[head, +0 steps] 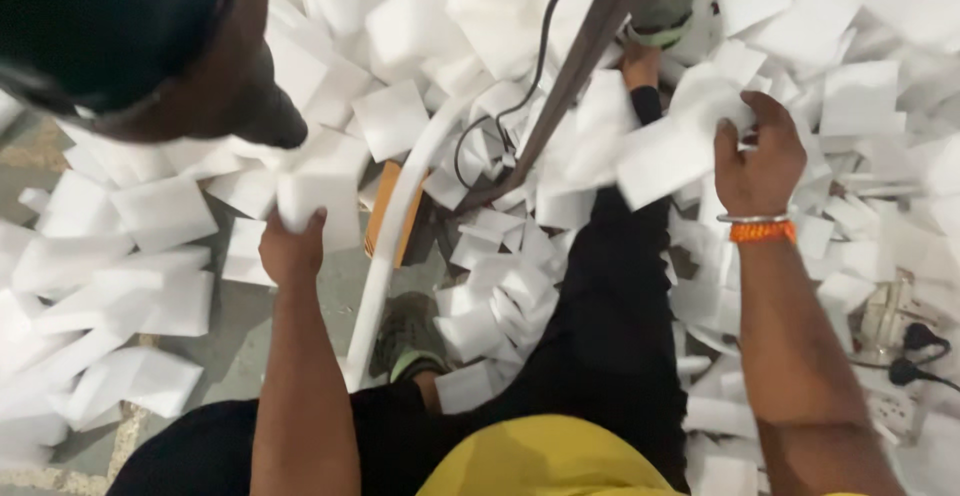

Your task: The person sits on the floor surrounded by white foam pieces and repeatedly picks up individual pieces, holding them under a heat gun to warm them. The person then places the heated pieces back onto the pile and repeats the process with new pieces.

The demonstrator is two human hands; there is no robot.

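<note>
We held a white rectangular foam block in our left hand, fingers wrapped around its lower edge, raised above the grey concrete floor on the left of the view. Our right hand gripped another white foam block, blurred, with the fingers curled over its right end, up near the centre right of the view. An orange and silver bangle pair sat on our right wrist. Between our arms we saw our black trousers, one leg stretched forward, a yellow shirt at the bottom edge, and a grey-green shoe beside a white curved pipe. A slanted grey metal bar and a thin black cable ran up the middle. A heap of loose white foam blocks lay all around us. At the upper left, another person's dark-capped head leaned into view. A black plug lay on the right.
</note>
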